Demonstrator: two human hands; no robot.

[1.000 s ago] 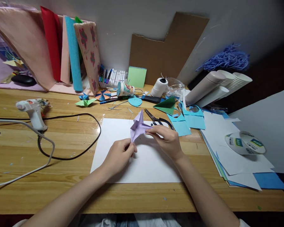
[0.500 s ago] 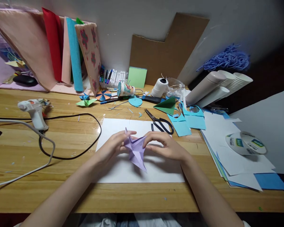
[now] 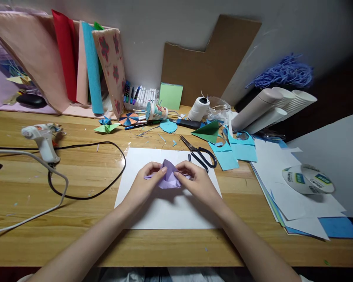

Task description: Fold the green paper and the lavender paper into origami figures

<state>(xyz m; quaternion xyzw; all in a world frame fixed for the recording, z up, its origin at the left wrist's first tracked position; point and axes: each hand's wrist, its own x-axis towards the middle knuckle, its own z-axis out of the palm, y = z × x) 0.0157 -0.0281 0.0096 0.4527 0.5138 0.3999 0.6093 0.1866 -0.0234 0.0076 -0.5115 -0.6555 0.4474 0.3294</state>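
A folded purple paper (image 3: pixel 170 181) is held above a white sheet (image 3: pixel 176 215) on the wooden table. My left hand (image 3: pixel 145 181) pinches its left side, with the thumb lying on the near face. On the other side my right hand (image 3: pixel 195 178) grips the paper between thumb and fingers. One fold stands up between the two thumbs, and a thin point sticks out beside my left hand. Some fingertips are hidden behind the paper.
Black-handled scissors (image 3: pixel 198 153) lie just beyond my right hand. A white glue gun (image 3: pixel 44 141) and looping cables are at the left. Paper sheets (image 3: pixel 294 188) with a tape roll (image 3: pixel 308 179) lie at the right. Thread (image 3: pixel 198 109) and markers stand behind.
The purple paper has turned and looks more compact, its long lower point no longer hanging down. Both thumbs are now on its near side, and my right hand has moved slightly left.
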